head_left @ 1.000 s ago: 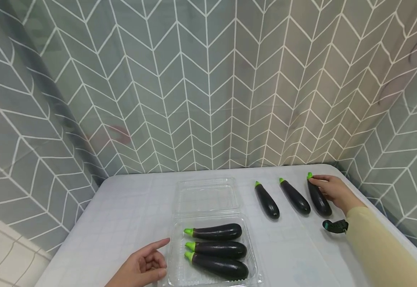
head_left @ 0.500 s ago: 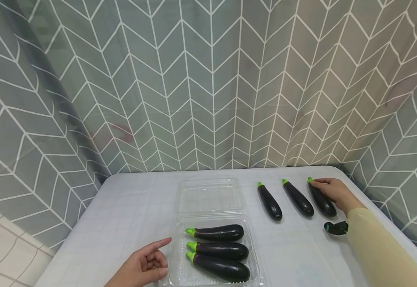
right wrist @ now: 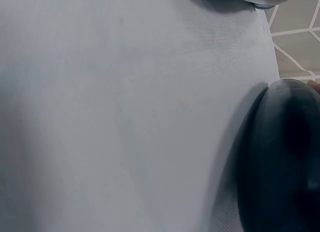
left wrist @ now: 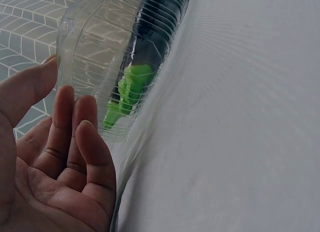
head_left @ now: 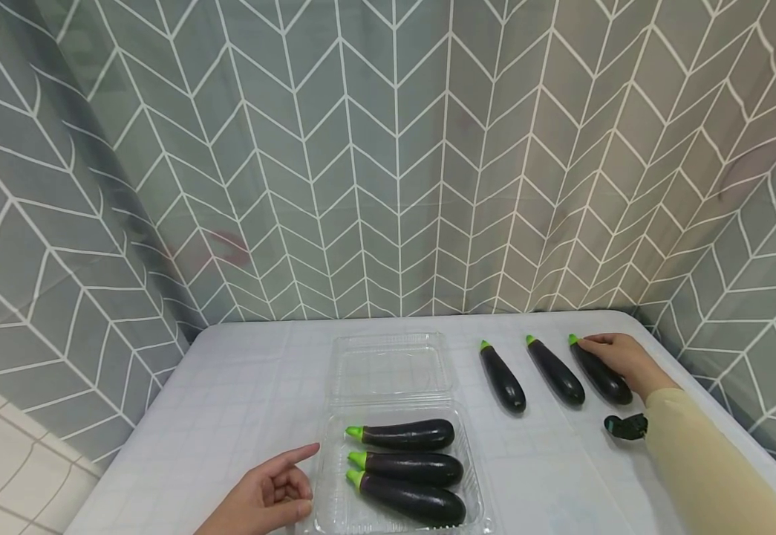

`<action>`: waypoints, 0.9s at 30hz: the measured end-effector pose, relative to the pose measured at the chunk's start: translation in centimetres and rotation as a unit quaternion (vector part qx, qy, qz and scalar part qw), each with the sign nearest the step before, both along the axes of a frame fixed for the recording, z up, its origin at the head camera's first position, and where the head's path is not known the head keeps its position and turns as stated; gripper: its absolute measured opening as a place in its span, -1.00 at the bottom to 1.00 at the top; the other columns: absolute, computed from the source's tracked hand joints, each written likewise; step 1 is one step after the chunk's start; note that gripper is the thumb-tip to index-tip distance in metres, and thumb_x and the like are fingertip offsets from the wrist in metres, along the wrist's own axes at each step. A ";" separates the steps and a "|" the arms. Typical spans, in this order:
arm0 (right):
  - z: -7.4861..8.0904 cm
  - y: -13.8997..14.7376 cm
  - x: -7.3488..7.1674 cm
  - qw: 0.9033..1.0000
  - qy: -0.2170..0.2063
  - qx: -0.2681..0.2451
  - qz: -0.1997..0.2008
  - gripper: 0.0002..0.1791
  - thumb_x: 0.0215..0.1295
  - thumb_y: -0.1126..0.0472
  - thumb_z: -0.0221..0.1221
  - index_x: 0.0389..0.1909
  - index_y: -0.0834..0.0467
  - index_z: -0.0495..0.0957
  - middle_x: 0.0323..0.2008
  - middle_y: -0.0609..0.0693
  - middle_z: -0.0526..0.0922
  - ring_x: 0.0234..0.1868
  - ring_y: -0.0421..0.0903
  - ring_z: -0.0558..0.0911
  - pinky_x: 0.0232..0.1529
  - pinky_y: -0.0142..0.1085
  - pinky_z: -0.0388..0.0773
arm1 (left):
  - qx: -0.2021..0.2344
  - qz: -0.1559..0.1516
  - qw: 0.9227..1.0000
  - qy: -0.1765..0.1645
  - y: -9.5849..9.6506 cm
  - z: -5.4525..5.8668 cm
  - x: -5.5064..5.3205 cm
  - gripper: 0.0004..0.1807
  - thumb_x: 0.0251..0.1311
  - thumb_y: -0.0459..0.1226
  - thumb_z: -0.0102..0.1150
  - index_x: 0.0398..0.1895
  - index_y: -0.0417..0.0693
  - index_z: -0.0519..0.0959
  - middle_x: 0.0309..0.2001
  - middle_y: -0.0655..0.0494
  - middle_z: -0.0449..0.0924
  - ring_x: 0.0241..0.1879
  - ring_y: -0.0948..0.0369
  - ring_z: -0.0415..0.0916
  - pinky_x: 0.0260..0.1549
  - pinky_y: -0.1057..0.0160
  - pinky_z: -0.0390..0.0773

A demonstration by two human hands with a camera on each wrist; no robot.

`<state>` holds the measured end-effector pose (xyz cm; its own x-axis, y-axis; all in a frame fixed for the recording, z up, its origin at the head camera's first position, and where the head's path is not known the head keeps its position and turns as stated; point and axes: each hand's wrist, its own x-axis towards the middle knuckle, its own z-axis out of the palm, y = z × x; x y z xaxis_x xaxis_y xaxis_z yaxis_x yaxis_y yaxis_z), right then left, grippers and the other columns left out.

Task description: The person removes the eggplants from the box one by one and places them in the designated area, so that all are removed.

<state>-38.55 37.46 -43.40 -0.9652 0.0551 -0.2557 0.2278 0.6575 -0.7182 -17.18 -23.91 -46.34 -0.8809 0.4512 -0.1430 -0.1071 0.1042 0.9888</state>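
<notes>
In the head view my right hand (head_left: 618,358) holds a dark eggplant (head_left: 598,375) with a green stem, fingers and thumb near its stem end, on the table's right side. A large dark eggplant body (right wrist: 282,157) fills the lower right of the right wrist view. My left hand (head_left: 261,494) lies beside a clear plastic clamshell container (head_left: 323,475), its fingertips right at the left wall. Three eggplants (head_left: 408,435) lie side by side inside, stems pointing left. The left wrist view shows loosely curled fingers (left wrist: 62,117) and a green stem (left wrist: 132,84) through the plastic.
Two more eggplants, one (head_left: 503,377) nearer the container and one (head_left: 555,370) nearer my right hand, lie slanted on the white-covered table (head_left: 261,394). The container's lid (head_left: 388,368) lies folded back. A patterned curtain (head_left: 388,186) hangs behind the table.
The eggplant under my right hand has turned: its stem end has come left and nearer, its round end right, now roughly parallel to its neighbours. My left hand has stayed at the container.
</notes>
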 end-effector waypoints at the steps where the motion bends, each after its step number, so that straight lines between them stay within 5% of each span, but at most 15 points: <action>1: 0.0 0.1 0.0 1.000 0.001 -0.001 0.000 -0.14 0.65 -0.17 -0.02 0.53 0.51 0.18 0.50 0.58 0.14 0.45 0.46 0.30 0.43 0.28 0.31 | 0.002 -0.002 1.000 0.003 0.0 0.0 0.0 -0.14 0.43 -0.35 0.29 0.61 -0.50 0.05 -0.13 0.11 0.65 -0.18 0.35 0.63 -0.13 0.41 0.64; 27: 0.1 1.3 0.5 1.000 -0.009 -0.016 -0.006 -0.09 0.63 -0.22 -0.05 0.56 0.50 0.11 0.53 0.58 0.06 0.51 0.50 0.19 0.47 0.33 0.23 | -0.005 0.004 1.000 0.001 0.1 0.1 0.0 -0.16 0.45 -0.35 0.28 0.62 -0.49 0.06 -0.13 0.08 0.64 -0.18 0.34 0.62 -0.14 0.41 0.64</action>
